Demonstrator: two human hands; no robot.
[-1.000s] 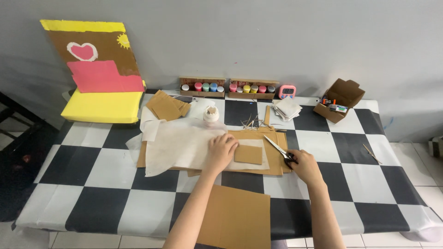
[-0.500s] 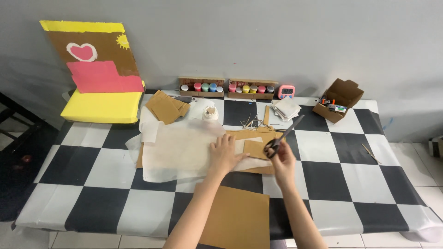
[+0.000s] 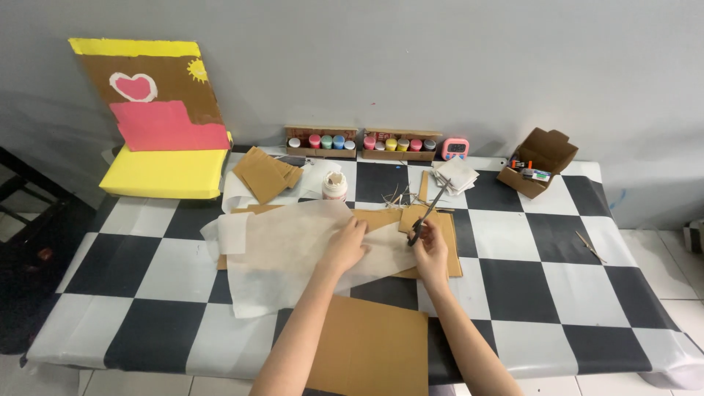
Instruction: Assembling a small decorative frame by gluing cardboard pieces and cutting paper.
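My left hand (image 3: 345, 248) lies on a large sheet of thin white paper (image 3: 286, 253) and grips its edge over the flat brown cardboard (image 3: 449, 249) in the middle of the checked table (image 3: 528, 279). Just to its right, my right hand (image 3: 433, 253) holds black scissors (image 3: 427, 213) with the blades pointing up and to the right. The blades are beside a small cardboard piece (image 3: 411, 217). The paper hides most of the cardboard under it.
A loose cardboard sheet (image 3: 370, 352) lies at the front edge between my arms. A white glue bottle (image 3: 334, 186), a cardboard stack (image 3: 265, 173), folded white papers (image 3: 456, 174), two trays of paint jars (image 3: 321, 141), a pink timer (image 3: 455, 148) and an open box (image 3: 539, 158) line the back. At the far left stands a painted cardboard model (image 3: 158, 117).
My right hand has moved left with the scissors, and the blades now point up and right. The white paper has slid right over the cardboard, with my left hand on it.
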